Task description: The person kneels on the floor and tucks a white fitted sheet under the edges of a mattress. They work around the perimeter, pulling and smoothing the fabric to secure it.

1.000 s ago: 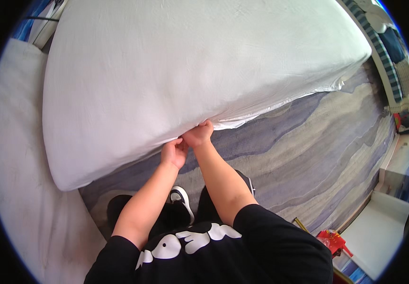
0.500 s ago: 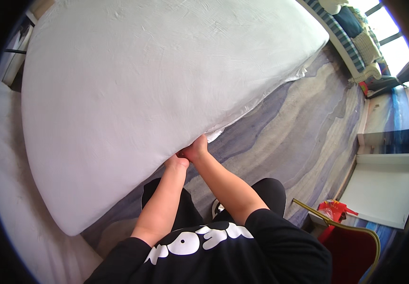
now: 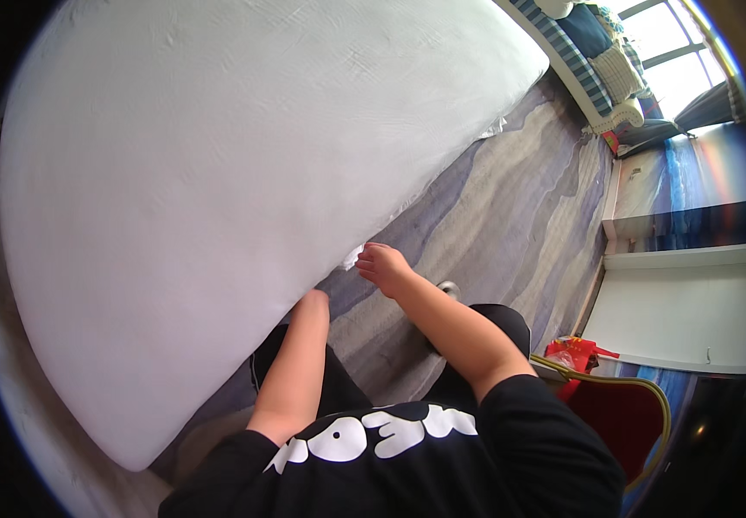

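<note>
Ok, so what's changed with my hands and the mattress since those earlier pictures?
Your right hand has parted rightward from your left hand and now shows beside loose white cloth; whether it grips the cloth is unclear. Your left hand has slipped mostly out of sight under the edge of the white-covered mattress. Your view has turned too. The mattress stays covered.

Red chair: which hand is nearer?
Right. The right hand is left of the red chair, by the mattress; the left hand farther left, mostly hidden at the mattress edge.
</note>
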The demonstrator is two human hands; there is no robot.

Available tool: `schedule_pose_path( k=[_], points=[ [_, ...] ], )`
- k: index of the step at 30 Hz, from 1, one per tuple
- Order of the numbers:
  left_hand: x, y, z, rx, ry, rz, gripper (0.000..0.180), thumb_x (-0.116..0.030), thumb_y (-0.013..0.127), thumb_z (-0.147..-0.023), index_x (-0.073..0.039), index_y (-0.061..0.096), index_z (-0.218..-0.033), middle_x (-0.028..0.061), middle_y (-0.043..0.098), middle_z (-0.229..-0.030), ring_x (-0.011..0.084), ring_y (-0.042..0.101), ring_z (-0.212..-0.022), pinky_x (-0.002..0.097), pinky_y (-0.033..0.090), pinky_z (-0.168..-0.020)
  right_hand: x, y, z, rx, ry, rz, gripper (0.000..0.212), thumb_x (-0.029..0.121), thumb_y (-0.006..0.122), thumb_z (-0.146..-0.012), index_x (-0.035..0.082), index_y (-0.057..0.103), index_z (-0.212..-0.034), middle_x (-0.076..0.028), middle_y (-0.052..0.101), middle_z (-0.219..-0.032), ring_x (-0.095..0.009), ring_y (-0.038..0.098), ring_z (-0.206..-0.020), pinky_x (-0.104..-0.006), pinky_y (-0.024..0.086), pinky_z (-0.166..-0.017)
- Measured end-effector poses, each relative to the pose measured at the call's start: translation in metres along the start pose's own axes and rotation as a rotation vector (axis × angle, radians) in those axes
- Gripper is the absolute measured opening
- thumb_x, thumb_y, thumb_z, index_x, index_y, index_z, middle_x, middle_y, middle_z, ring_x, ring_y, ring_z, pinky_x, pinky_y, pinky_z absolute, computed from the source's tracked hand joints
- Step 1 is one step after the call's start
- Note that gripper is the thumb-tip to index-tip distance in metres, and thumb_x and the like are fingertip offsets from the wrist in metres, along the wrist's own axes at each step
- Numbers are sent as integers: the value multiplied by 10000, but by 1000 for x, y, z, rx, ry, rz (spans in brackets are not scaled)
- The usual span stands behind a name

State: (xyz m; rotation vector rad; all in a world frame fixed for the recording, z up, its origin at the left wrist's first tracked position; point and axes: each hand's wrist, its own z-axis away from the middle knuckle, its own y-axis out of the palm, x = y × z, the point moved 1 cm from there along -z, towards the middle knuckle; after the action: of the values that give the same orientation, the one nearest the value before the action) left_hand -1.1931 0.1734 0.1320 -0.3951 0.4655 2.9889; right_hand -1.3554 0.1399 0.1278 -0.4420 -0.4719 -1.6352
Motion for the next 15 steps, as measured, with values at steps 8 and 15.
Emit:
schedule_pose_path(
  k=[8,15],
  points=[
    [5,3,1,-183,75,-71,237,-393,610,-869,-228,596,-1038,-54,664,-980,116,588,-791,273,408,-631,36,-42,-56,227,132,-216,419,203,440,-941,39,421,-1326,-138,432,-1417,-271,501,-1211,-452,375,-1058],
    [31,21,-8,-254,354,175,271,-390,637,-859,-225,586,-1069,-55,652,-1027,147,594,-816,286,421,-620,53,-35,-98,165,93,-117,164,187,495,-942,110,563,-1070,-10,600,-1006,-160,567,-922,-329,465,-845]
  ],
)
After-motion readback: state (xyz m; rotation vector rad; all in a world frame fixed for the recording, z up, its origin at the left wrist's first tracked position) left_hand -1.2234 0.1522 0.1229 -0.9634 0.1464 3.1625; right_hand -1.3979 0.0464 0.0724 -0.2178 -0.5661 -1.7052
